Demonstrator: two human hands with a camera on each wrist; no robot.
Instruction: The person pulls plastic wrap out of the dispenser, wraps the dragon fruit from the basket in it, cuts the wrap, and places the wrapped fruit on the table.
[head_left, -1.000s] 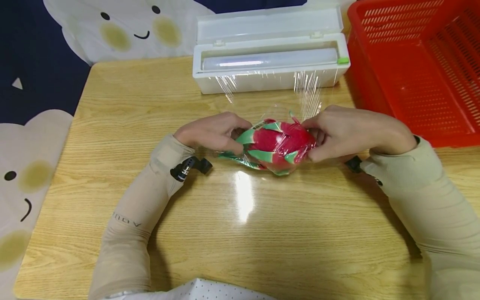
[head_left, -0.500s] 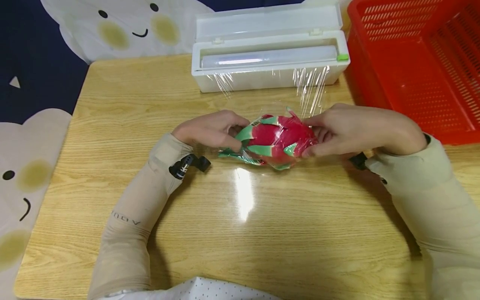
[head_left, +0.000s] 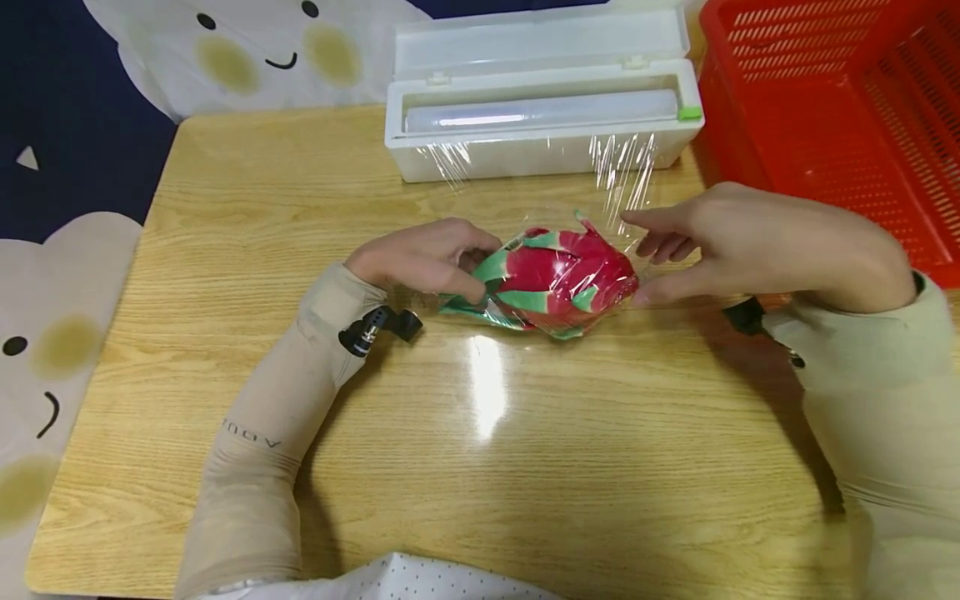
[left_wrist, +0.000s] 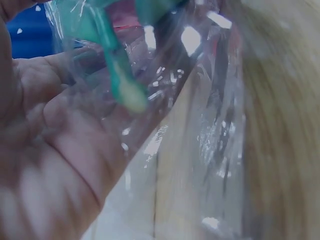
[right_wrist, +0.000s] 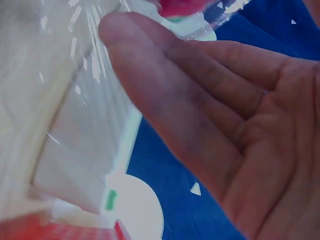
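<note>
Red fruit (head_left: 551,271): left hand (head_left: 423,261) grips, right hand (head_left: 757,244) loosely spread.

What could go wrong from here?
Film may bunch or tear: the cling film stretches from the dragon fruit to the white box, with bright creases.

Fruit may slip or twist: the left hand holds one end, while the right hand is open at the other.

A hard pull could drag the box, as the film looks uncut.
</note>
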